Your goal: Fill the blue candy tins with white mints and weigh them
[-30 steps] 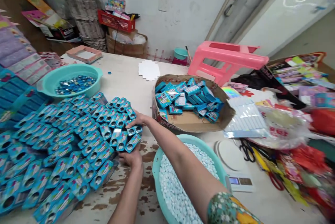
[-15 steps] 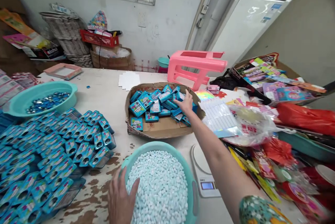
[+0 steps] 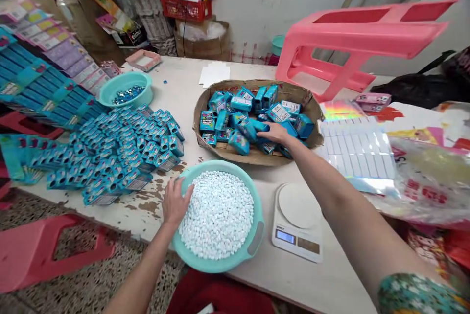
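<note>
My left hand rests on the left rim of a turquoise basin, fingers spread and thumb over the inside. Small pale mint and white candies fill the basin. Over in a cut-down cardboard box, my right hand lies among loose small blue candy boxes, its fingers stretched out and touching some of them. A few blue boxes by its fingertips are blurred by motion. Left of the basin stand rows of blue boxes with round holes in their ends.
A white digital scale sits right of the basin. Beyond it lie a shiny sticker sheet and plastic bags. A pink stool lies tipped behind. At the left stands a turquoise bowl of shiny blue pieces.
My right hand has moved left and nearer me within the cardboard box, and the blue boxes there have shifted. My left hand stays at the basin's rim. The camera view has tilted down and leftward.
</note>
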Available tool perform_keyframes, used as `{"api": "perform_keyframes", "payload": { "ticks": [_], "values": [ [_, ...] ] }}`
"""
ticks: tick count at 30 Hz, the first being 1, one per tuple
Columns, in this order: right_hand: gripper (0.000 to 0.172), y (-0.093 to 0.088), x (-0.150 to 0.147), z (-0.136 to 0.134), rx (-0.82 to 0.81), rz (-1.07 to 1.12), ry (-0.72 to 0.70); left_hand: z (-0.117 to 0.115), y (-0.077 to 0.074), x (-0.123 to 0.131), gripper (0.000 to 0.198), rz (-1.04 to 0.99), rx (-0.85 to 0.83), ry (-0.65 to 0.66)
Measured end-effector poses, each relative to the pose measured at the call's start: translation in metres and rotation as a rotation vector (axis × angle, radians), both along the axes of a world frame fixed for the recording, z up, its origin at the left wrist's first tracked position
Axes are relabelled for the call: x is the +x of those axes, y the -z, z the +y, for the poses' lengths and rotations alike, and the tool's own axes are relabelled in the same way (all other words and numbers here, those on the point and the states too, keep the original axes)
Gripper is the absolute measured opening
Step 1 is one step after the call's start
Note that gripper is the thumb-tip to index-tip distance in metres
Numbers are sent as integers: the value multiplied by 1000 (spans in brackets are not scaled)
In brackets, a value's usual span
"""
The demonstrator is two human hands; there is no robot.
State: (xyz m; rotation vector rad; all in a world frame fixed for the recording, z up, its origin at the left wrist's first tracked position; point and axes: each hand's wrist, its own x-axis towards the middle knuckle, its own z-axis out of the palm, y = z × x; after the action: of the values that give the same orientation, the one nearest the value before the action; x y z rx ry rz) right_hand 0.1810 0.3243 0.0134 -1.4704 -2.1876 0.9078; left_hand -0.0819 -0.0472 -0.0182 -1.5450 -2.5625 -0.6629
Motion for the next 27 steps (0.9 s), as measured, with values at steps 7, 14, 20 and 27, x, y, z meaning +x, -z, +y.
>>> {"api": "perform_keyframes", "payload": {
  "ticks": [7, 14, 20, 27],
  "values": [
    [54, -25, 31, -86, -48, 417, 179, -27, -22, 56, 60, 50, -66, 418],
    [46, -38, 66, -221, -486, 1126, 251, -33, -7, 100, 49, 138, -316, 1003],
    [46, -38, 63, -304, -566, 1159, 456, 37, 16, 81, 38, -83, -264, 748],
    [49, -37, 95, -370, -458, 1019, 627, 48, 22, 77, 26, -394, -242, 505]
  ]
}}
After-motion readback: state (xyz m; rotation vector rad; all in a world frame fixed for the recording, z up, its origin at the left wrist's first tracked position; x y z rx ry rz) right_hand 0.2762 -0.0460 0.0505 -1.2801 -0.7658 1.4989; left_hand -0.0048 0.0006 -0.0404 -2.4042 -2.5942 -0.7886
